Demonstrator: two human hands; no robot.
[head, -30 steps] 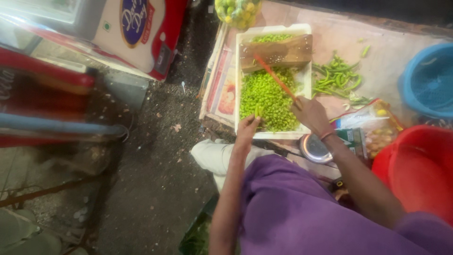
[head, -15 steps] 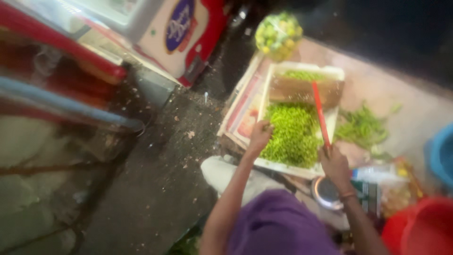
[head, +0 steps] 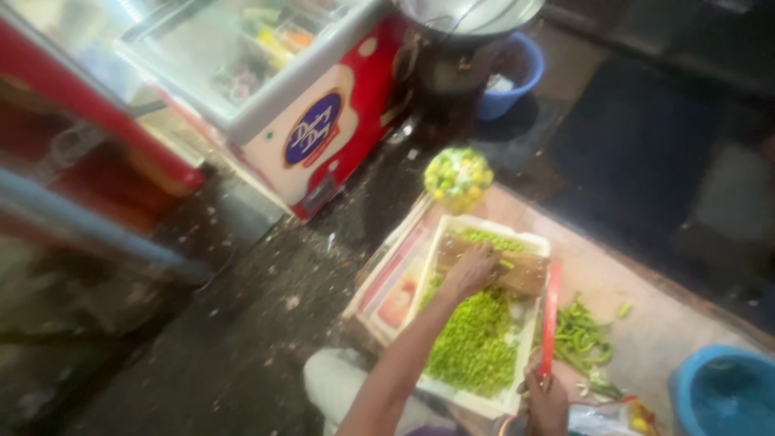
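Note:
My left hand point(head: 472, 270) reaches forward and rests on the wooden chopping board point(head: 529, 274) at the far end of a white tray point(head: 517, 399). A heap of chopped green chillies point(head: 475, 343) fills the tray. My right hand point(head: 547, 400) is shut on the handle of a red knife point(head: 550, 316), held along the tray's right edge with its blade pointing away from me. Whole green chillies point(head: 583, 339) lie on the ground to the right of the tray.
A bag of small yellow-green fruit point(head: 458, 178) sits beyond the tray. A red and white chest freezer point(head: 278, 97) stands at the upper left. A blue bucket point(head: 504, 69) is behind it and a blue tub point(head: 722, 391) at the lower right.
The view has tilted up and back. My left hand has moved from the near edge of the chilli heap forward onto the chopping board. The right hand still holds the red knife.

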